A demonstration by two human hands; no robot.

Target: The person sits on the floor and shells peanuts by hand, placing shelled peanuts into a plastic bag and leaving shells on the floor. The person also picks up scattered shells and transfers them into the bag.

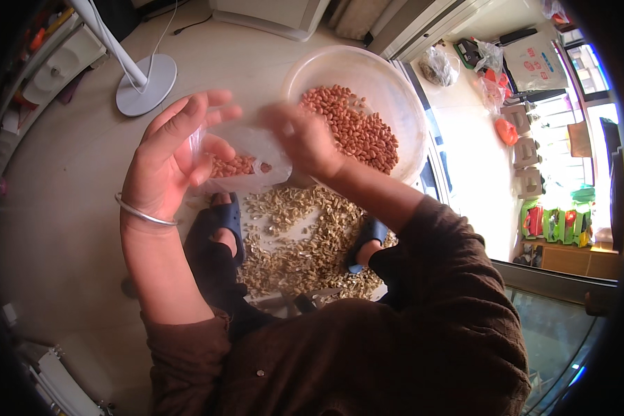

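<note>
A thin clear plastic bag (270, 174) with shelled reddish peanuts (234, 166) in it is between my two hands. My left hand (174, 135) wears a silver bangle (144, 212). Its upper fingers are spread, and bag film lies against the palm, caught by the lower fingers. Motion blurs my right hand (309, 138), which is over the bag's right side and in front of the near-left rim of a large translucent plastic basin (403, 99); whether it grips anything is unclear. Many more shelled peanuts (356, 127) lie in the basin.
Broken peanut shells (301, 244) cover the floor between my feet, which wear blue clogs (232, 223). A white stand base (146, 86) is at the upper left. To the right are a sliding door track (437, 151), plastic stools (525, 151) and bags (439, 65).
</note>
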